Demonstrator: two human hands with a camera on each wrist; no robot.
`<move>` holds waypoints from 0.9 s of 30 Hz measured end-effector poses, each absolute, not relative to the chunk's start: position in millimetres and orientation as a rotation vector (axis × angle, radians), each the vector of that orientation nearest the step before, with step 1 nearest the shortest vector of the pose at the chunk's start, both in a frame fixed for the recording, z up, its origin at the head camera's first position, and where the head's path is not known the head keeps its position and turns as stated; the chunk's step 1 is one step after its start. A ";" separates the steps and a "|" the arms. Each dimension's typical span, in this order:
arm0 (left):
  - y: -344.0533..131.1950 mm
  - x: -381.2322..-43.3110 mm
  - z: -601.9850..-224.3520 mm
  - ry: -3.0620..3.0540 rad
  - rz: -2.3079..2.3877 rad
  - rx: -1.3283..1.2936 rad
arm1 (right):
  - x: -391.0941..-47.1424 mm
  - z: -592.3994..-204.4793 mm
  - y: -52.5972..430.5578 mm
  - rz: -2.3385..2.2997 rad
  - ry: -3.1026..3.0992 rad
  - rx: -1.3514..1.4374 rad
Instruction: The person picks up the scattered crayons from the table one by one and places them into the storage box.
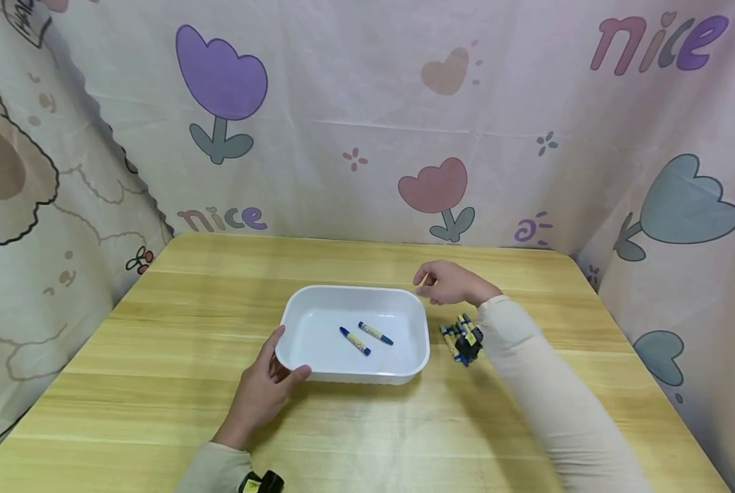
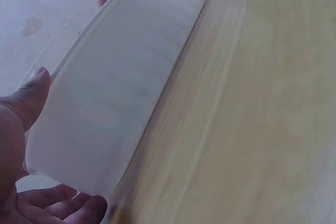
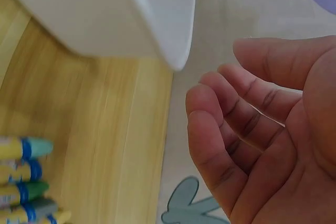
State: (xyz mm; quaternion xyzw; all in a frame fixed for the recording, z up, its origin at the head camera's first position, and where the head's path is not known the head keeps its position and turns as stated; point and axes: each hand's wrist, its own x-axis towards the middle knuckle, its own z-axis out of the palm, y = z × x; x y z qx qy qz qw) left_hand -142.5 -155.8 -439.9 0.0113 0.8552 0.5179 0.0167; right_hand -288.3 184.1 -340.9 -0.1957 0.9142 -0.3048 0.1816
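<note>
A white plastic basin (image 1: 355,373) stands on the wooden table with two crayons inside, a blue one (image 1: 355,341) and a dark teal one (image 1: 376,333). My left hand (image 1: 262,387) holds the basin's near left corner, thumb on the rim and fingers around the side; the left wrist view shows those fingers (image 2: 79,208) at its lower edge. Past the far right corner, my right hand (image 1: 450,282) hovers with nothing in it, its fingers loosely bent. Below that hand, right of the basin, lies a bunch of crayons (image 1: 450,341), partly hidden by the black wrist camera (image 1: 470,342).
The wooden table (image 1: 157,383) ends at a patterned curtain (image 1: 318,185) along the back and sides. In the right wrist view, several crayons (image 3: 21,171) lie side by side near the basin's wall (image 3: 94,14).
</note>
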 end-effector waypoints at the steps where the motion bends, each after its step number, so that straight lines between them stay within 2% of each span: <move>1: -155.9 -142.5 -439.8 2.663 1.607 0.037 | -288.8 -341.7 187.8 -0.871 2.579 -0.543; 27: -156.9 -141.5 -440.2 2.637 1.644 0.041 | -285.8 -386.7 257.2 -0.806 2.518 -0.227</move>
